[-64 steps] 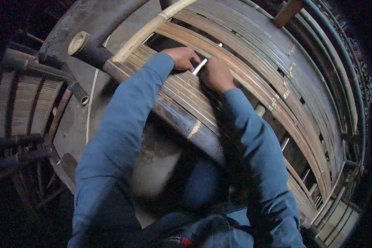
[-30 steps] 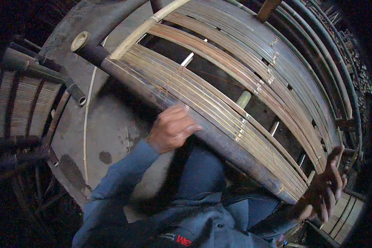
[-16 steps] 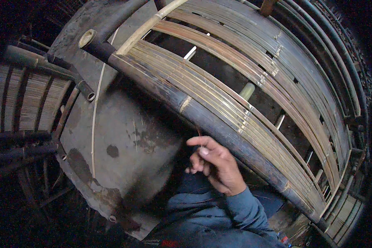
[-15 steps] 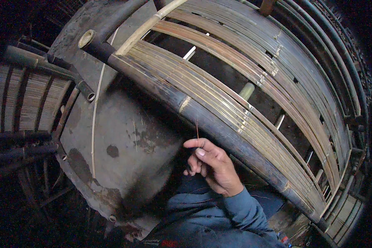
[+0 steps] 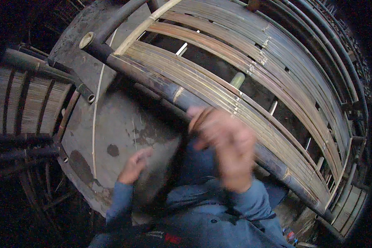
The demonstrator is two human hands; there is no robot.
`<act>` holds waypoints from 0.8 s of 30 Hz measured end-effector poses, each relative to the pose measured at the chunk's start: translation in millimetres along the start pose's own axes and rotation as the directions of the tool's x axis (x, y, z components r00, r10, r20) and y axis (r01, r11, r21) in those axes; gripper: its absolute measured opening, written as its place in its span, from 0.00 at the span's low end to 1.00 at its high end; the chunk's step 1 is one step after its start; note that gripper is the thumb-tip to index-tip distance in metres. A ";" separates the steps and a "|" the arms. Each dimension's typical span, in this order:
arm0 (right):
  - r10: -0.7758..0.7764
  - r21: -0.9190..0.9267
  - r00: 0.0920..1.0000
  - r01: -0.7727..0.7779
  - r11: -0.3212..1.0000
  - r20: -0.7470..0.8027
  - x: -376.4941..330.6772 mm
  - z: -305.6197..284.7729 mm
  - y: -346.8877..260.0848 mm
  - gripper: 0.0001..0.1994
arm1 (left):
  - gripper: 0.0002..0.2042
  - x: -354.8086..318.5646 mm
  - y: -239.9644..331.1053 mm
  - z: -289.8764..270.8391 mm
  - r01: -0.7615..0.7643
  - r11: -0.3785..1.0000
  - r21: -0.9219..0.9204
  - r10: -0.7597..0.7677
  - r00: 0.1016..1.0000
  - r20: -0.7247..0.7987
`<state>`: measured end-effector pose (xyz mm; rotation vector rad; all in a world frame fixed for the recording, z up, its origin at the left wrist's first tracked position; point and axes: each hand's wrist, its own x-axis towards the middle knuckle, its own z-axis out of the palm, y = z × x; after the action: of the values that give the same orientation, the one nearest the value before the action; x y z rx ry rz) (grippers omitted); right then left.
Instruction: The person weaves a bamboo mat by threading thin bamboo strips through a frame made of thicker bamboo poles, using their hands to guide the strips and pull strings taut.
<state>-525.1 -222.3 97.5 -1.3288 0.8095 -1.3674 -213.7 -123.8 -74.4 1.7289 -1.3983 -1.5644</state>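
Note:
My right hand (image 5: 225,138) is a blur of motion above the dark bamboo pole (image 5: 153,87) along the front of a bamboo bench. Its fingers are smeared, so what they hold, if anything, does not show. Past the pole lie the bench's split bamboo slats (image 5: 186,78), set in bands with gaps between them. Off to the left, my left hand (image 5: 135,165) hangs over the grey floor (image 5: 115,128). Its fingers stretch out to the upper right, slightly blurred, with nothing visible in them.
A long thin pale stick (image 5: 96,124) lies across the floor. To the left stands another bamboo seat (image 5: 29,97) with a dark frame. A pale bamboo strip (image 5: 140,31) runs along the bench's left end, and a dark bamboo rail (image 5: 314,39) curves behind the slats.
My right hand was pinching a thin reddish-brown strand; it has moved up and right over the pole, and the strand no longer shows. My left hand has come into view.

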 end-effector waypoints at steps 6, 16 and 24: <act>-0.186 -0.351 0.974 0.220 0.910 0.130 -79.5 26.4 24.7 0.08 | 0.36 62.2 176.7 61.9 0.159 0.465 -0.871 0.305 0.895 0.326; -0.133 -0.862 0.974 -0.092 0.498 -0.181 -105.8 -110.3 9.4 0.18 | 0.15 56.4 32.6 -61.5 0.268 0.867 -0.420 -0.366 0.914 -0.173; -0.134 -0.873 0.886 -0.395 0.287 -0.444 -108.3 -204.7 43.0 0.08 | 0.15 92.5 31.3 -124.8 0.123 0.871 0.476 0.311 0.612 -0.727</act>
<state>-728.6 -167.4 -7.6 -1.7504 2.3144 -0.9774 -125.1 -254.2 -58.9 2.1672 -1.3845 -0.2078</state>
